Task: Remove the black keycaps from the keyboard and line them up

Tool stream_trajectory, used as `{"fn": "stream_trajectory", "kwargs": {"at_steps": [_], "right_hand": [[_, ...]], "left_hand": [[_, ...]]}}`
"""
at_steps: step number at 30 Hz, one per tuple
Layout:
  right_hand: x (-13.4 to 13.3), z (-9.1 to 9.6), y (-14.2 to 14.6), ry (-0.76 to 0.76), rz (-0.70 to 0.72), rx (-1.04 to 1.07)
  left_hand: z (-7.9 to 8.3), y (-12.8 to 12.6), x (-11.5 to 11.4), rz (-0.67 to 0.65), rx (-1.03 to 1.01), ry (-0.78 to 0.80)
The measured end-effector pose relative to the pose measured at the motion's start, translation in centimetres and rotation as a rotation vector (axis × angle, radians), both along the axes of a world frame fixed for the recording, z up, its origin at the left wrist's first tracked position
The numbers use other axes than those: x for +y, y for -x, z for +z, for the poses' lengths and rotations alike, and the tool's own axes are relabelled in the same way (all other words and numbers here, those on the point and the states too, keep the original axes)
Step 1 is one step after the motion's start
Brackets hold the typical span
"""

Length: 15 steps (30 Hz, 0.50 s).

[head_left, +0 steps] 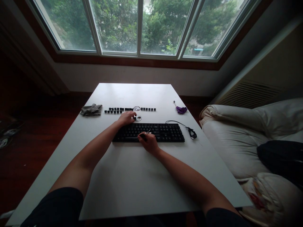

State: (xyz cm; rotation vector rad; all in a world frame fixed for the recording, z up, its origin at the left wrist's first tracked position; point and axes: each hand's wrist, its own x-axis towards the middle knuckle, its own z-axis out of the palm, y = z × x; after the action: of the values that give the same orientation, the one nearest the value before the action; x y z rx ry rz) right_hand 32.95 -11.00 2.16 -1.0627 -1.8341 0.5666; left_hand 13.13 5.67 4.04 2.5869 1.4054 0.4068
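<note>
A black keyboard [161, 132] lies across the middle of the white table [132, 179]. My right hand [148, 142] rests at its front edge, fingers closed round a small dark tool or keycap that I cannot make out clearly. My left hand [126, 118] reaches past the keyboard's back left corner, its fingers pinched on a small black keycap [134, 118] beside a wire keycap puller [138, 118]. A row of loose black keycaps [118, 110] lies behind the keyboard, with a second ring-shaped puller [136, 108] in the row.
A grey cloth [91, 109] sits at the table's left. A purple brush [181, 109] lies at the right, and the keyboard's cable with its plug [192, 132] curls off the right end. A white sofa [251, 138] stands close on the right; windows are behind.
</note>
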Motion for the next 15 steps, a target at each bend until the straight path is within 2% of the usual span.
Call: {"fn": "stream_trajectory", "kwargs": {"at_steps": [8, 15], "right_hand": [[-0.1, 0.1, 0.0, 0.005, -0.009, -0.01], [-0.2, 0.0, 0.0, 0.026, 0.003, -0.002]], "left_hand": [[-0.3, 0.7, 0.6, -0.026, 0.005, -0.064], [0.3, 3.1, 1.5, 0.252, 0.053, -0.174]]}}
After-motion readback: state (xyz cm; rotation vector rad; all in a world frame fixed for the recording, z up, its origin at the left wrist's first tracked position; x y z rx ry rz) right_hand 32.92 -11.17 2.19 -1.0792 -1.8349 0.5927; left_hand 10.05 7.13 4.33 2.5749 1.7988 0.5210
